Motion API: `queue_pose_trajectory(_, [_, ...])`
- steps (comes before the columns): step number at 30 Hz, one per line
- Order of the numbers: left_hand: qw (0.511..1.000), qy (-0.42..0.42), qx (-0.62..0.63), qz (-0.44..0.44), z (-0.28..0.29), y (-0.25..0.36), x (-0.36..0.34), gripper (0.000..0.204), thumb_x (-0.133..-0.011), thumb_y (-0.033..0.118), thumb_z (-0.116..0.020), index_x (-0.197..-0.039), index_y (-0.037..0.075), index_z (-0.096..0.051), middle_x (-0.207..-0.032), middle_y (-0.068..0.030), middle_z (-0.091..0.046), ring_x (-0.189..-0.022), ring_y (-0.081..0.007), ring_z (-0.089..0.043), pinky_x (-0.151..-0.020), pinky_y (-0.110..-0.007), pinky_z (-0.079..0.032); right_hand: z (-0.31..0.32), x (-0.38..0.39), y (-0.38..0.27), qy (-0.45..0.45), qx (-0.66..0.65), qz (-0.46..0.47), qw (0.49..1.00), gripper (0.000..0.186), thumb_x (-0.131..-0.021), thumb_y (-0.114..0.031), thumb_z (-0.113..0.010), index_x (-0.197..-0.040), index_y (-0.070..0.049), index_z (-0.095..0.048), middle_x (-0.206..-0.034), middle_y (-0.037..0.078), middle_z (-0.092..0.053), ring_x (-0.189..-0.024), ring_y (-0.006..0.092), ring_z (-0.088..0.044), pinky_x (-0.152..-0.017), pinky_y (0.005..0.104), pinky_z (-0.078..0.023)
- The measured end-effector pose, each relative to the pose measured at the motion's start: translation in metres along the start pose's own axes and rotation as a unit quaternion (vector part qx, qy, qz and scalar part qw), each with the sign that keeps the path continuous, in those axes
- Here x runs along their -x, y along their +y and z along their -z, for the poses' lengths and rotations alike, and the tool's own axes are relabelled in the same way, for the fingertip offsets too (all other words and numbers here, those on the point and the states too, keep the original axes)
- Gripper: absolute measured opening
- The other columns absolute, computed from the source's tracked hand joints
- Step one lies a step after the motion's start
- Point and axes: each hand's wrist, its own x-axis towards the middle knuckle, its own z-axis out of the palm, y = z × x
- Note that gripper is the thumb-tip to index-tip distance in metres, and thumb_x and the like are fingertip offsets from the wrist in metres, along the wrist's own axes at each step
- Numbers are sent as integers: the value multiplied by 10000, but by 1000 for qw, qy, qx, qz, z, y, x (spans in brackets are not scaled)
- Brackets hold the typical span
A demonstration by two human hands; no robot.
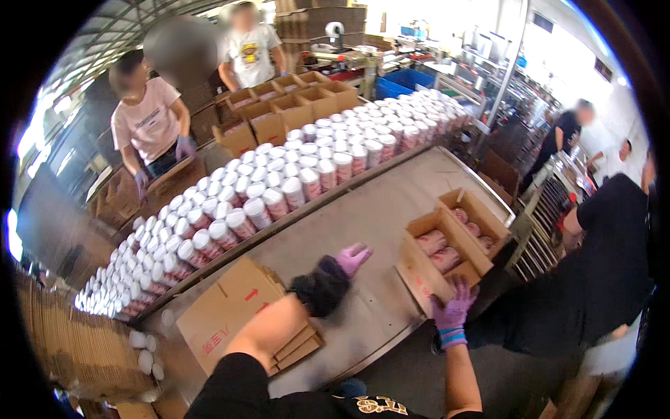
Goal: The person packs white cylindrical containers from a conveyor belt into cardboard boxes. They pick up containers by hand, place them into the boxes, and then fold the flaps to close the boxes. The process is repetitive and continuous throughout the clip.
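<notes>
My left hand, in a pink-purple glove with a dark sleeve cover behind it, hangs over the metal table with fingers stretched out and nothing in them. Its fingers point toward the open cardboard box. My right hand, gloved alike with a blue band at the wrist, grips the near edge of that box. Inside it lie pink cylindrical cans. A second open box with similar cans stands against its far side. Beside my left forearm lies a stack of flattened cardboard boxes.
Rows of white-lidded pink cans line the table's far side. Beyond them stand two people and several open cartons. At right, a person in black is close by, near a roller conveyor. Cardboard bundles are stacked at left.
</notes>
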Motion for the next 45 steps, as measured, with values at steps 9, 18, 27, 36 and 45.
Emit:
queue_pose_trajectory(9, [877,73,-291,376,317,-200,283,594,-779,526,-533,-1112,34,-555,-956,-139,-594,-900,-248,-551,-784,-358,-436,11,14,-149,93,-107,-59,988,777,-677,-292,-707,-1275,3,-307,-1296,207,-308,-1199,367,-290,-987,492,-244])
queue_pose_trajectory(18, [976,-64,-122,168,215,-84,258,708,-639,427,-749,-1185,61,-486,-1080,-119,-594,-1012,-233,-547,-875,-333,-406,-55,-25,-340,-406,-61,154,899,906,-656,-640,-557,-1331,-91,-306,-1348,228,-274,-1233,440,-244,-999,549,-185])
queue_pose_trajectory(27, [741,-112,-658,-70,148,-28,296,295,-737,266,-563,-930,43,-579,-889,-160,-602,-861,-319,-570,-772,-414,-436,-49,-1,-332,-421,0,130,898,902,-723,-675,-442,-1352,-58,-248,-1380,255,-205,-1271,449,-167,-1011,579,-102])
queue_pose_trajectory(36, [822,18,-566,-52,228,160,346,185,-708,199,-551,-867,104,-553,-719,-77,-535,-702,-260,-570,-634,-358,-463,39,-168,-362,-276,-636,-8,721,511,-693,-27,-604,-1172,-5,-428,-965,72,-516,-867,117,-489,-749,235,-423])
queue_pose_trajectory(45, [771,174,-581,-193,188,166,350,450,-657,312,-633,-1026,74,-533,-1018,-96,-511,-958,-275,-506,-855,-422,-381,35,-115,-361,-427,-578,75,692,1050,-612,-189,-786,-1321,-54,-23,-1274,194,-299,-1172,249,-338,-1000,368,-290])
